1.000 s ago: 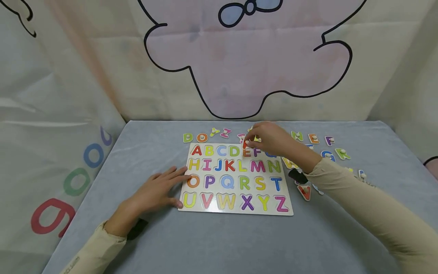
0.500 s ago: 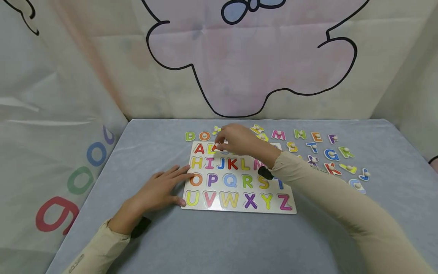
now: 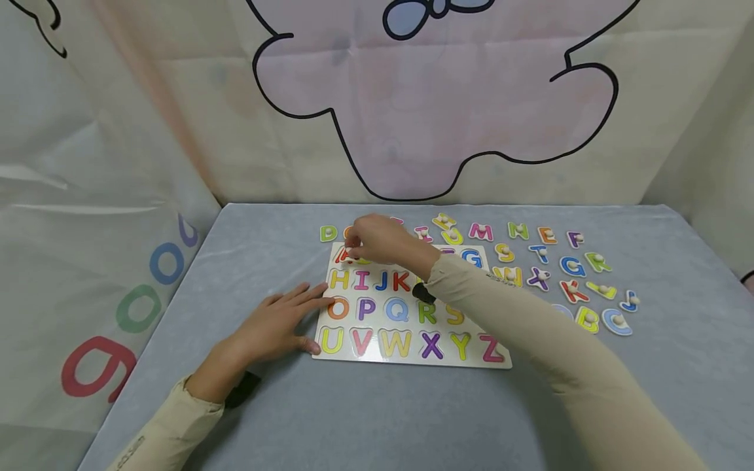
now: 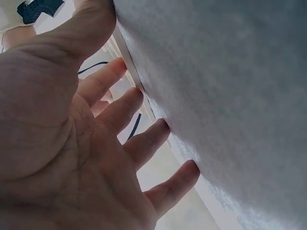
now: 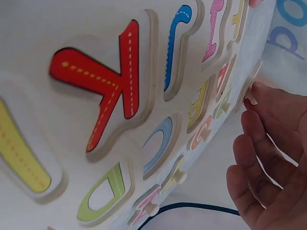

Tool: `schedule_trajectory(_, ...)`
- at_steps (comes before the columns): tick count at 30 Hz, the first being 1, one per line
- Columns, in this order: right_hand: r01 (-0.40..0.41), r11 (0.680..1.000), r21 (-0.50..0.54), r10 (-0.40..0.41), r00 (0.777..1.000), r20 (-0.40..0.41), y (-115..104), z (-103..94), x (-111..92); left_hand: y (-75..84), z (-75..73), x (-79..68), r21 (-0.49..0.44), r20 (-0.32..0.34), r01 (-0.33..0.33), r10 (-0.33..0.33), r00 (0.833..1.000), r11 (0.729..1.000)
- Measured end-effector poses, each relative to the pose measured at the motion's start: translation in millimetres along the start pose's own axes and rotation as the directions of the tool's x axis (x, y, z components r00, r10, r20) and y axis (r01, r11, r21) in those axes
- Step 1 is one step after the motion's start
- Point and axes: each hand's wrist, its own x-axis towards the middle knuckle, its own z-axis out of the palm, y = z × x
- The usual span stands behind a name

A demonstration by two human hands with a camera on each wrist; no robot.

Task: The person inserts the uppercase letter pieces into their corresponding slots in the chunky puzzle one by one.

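Note:
The white alphabet puzzle board (image 3: pixel 377 358) lies flat with rows of coloured letter recesses. At its left edge my left hand (image 3: pixel 268 330) rests with fingers spread, fingertips touching the board's side; the left wrist view shows these fingers (image 4: pixel 146 143) nearly straight. Above the board's top left corner, my right hand (image 3: pixel 385 241) pinches a letter piece (image 5: pixel 248 91) by its knob. It looks like the red A and is held tilted over the printed red A, seen nearly edge-on in the right wrist view. My fingers partly cover the top row.
Loose knobbed letters lie behind the board, including a green D (image 3: pixel 328 233) and a pink M (image 3: pixel 480 231). More are scattered to the right, such as a red K (image 3: pixel 574 291) and a blue C (image 3: pixel 616 322). A printed cloth backdrop (image 3: pixel 442 131) stands behind the table.
My right hand has carried the red A leftward along the top row, from above the E to the A recess. My left hand has stayed at the board's left edge.

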Motion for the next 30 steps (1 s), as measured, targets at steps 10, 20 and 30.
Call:
schedule_trajectory(10, -0.061, 0.998, 0.015, 0.061, 0.998, 0.031, -2.2, 7.5, 18.0, 2.0, -1.7, 2.0, 0.021, 0.005, -0.006, 0.006, 1.000, 1.000)
schedule_trajectory(20, -0.132, 0.990, 0.039, 0.130, 0.990, 0.054, -7.2, 16.1, 29.8, -2.0, 4.3, 1.5, 0.020, -0.015, -0.012, 0.013, 1.000, 1.000)
schedule_trajectory(30, -0.121, 0.993, 0.011, 0.120, 0.991, 0.055, -8.7, 12.8, 24.6, -3.8, 7.6, 1.7, 0.042, -0.053, -0.043, 0.046, 0.998, 0.998)
